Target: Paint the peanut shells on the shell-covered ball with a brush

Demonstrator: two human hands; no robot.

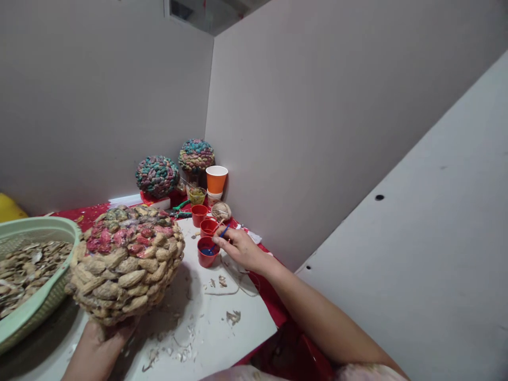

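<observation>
My left hand (99, 344) supports a large ball covered in peanuts (130, 275) from below, its fingers partly hidden under it. Pink and greyish-green paint colours the top of this ball, while the lower shells are bare tan. My right hand (238, 246) pinches a thin blue stick (224, 232) over a red cup of blue paint (208, 259). The stick's lower end reaches into that cup; its tip cannot be made out. Just behind are a second red cup (207, 227) and a third red cup (199, 216).
A green basket of shells (59, 225) stands at the left. Two painted peanut balls (157, 177), orange paper cups (216, 182), a twine ball (221, 211) and green-handled pliers (181, 205) sit toward the back. Shell scraps (233, 317) litter the white board (246, 338). Grey panels (278, 132) enclose the corner.
</observation>
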